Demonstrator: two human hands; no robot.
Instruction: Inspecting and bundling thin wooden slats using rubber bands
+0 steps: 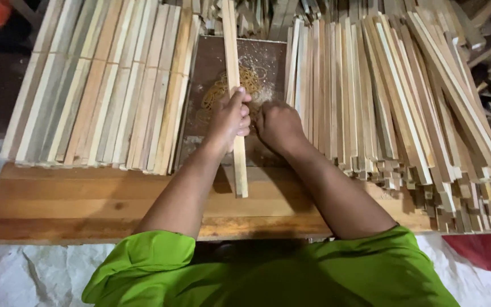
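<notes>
Gripping a long pale slat [234, 96], the left hand [229, 119] has its fingers curled tight round it about midway along; the slat runs nearly straight away from the person, its near end lying on the bench [75, 199] and its far end reaching up past the dark panel [211, 62]; that panel, brown with a faint gold pattern and a dusting of sawdust, lies under both hands. Just to the right of the slat sits the right hand [278, 126], knuckles up and fingers folded under into a fist; whether it holds anything I cannot tell, since the fingertips are hidden beneath it; the two hands are close, almost touching. Left of the slat, a left stack [103, 85] of similar strips lies side by side on the bench, neat and parallel; right of the slat, a right stack [393, 96] fans out, piled thicker, its near ends ragged and stepped. Nearer than the slat's end, a green shirt [268, 273] fills the lower edge; white sheeting [18, 273] lies below the bench.
</notes>
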